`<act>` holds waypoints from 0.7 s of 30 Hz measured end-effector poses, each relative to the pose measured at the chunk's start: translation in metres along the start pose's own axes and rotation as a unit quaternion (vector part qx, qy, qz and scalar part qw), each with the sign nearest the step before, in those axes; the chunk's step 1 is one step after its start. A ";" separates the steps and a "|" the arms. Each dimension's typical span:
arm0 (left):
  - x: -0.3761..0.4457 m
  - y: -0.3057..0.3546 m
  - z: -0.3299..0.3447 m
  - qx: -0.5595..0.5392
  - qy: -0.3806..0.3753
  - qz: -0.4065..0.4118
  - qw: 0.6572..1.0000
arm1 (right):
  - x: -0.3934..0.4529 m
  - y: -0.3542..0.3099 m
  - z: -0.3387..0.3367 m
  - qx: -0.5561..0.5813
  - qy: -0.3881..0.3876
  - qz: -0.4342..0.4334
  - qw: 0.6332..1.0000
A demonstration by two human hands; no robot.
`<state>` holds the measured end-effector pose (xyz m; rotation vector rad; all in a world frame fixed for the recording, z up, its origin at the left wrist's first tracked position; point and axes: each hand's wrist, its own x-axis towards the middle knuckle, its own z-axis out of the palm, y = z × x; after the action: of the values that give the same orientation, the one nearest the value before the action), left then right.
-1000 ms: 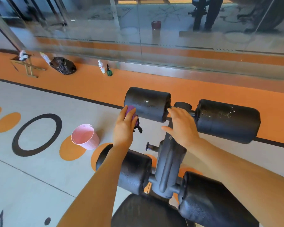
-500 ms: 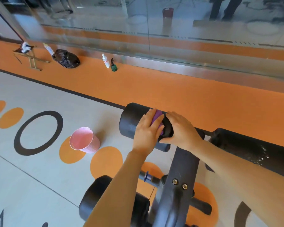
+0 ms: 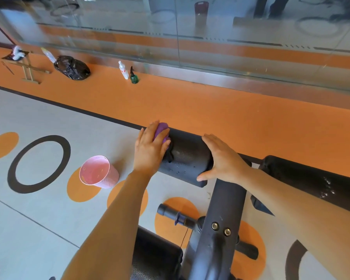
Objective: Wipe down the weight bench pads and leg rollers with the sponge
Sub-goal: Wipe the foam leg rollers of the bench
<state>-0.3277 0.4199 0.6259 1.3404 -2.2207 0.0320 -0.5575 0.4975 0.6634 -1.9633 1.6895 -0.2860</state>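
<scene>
My left hand [image 3: 150, 150] presses a purple sponge [image 3: 161, 130] against the left end of the upper left leg roller [image 3: 187, 158], a black padded cylinder dotted with water drops. My right hand [image 3: 222, 158] lies flat over that roller's right end, fingers spread, holding it still. The upper right leg roller [image 3: 311, 178] stretches off to the right, wet in spots. The bench's black frame post [image 3: 220, 229] runs down the middle toward me, and a lower left roller [image 3: 156, 257] shows at the bottom.
A pink bucket [image 3: 98, 171] stands on the floor left of the roller. A white bottle [image 3: 124, 70], a green spray bottle [image 3: 134, 76], a black bag [image 3: 72, 67] and a small wooden stand [image 3: 26, 65] line the glass wall at the back.
My left hand has slid the sponge from the roller's middle to its left end. My right hand has moved to cover the roller's right end. The camera has leaned further forward.
</scene>
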 end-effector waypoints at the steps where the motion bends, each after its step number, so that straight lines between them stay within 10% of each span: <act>1: 0.000 0.004 0.001 -0.016 0.008 -0.019 1.000 | 0.000 0.000 0.000 0.004 0.000 0.002 1.000; 11: -0.013 0.048 0.014 -0.035 0.034 0.052 0.997 | 0.001 0.002 0.005 0.040 0.009 0.004 0.999; 17: -0.013 0.022 0.010 -0.033 0.047 -0.105 0.993 | 0.001 0.005 0.006 0.046 0.008 0.000 0.999; 21: -0.027 0.066 0.022 -0.081 0.066 -0.067 0.992 | 0.001 0.005 0.007 0.058 0.012 -0.002 0.998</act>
<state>-0.3817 0.4686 0.6114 1.3549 -1.9746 -0.1033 -0.5584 0.4976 0.6545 -1.8848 1.6462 -0.4006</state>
